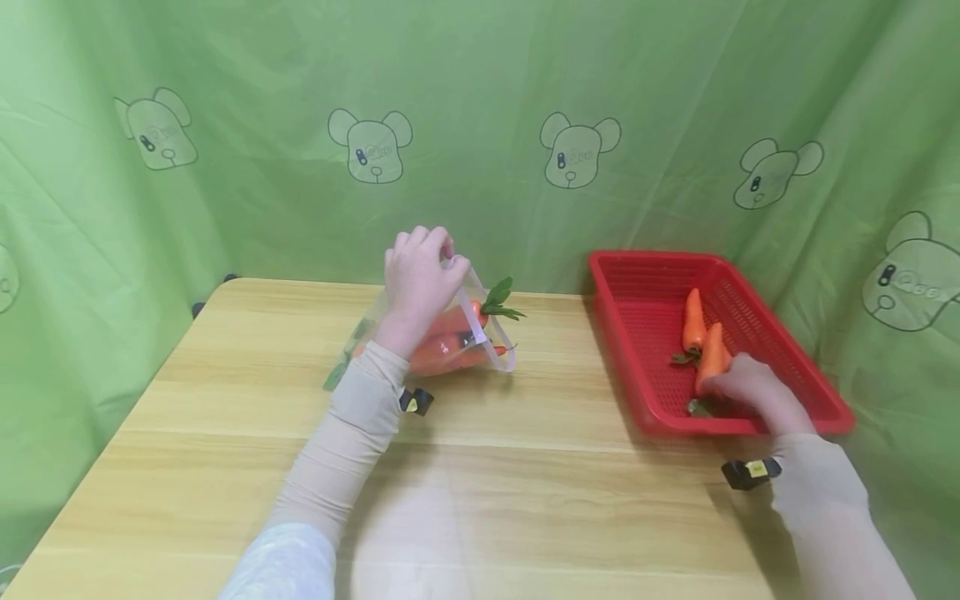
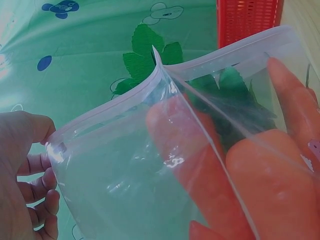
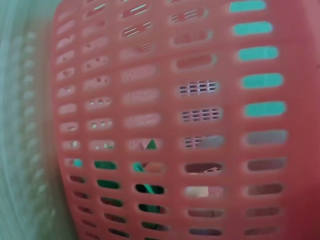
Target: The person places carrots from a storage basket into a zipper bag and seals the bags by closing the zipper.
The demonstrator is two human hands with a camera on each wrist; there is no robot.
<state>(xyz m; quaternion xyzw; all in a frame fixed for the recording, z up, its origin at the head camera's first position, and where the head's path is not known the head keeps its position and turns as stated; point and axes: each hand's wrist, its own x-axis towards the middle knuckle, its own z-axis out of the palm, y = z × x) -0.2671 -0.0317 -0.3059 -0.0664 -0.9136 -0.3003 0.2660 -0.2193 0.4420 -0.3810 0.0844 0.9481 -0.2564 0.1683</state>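
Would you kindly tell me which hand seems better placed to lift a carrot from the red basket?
Probably the right hand: it is inside the red basket, close against a carrot, while the left hand pinches the clear bag.

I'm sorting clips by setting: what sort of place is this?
Probably a makeshift filming booth: green bear-print curtain behind and beside a wood-grain table, and black wrist-worn devices.

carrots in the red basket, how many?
2 visible: the far carrot, and the near carrot, just in front of it and partly covered by the right hand. More may be hidden behind that hand.
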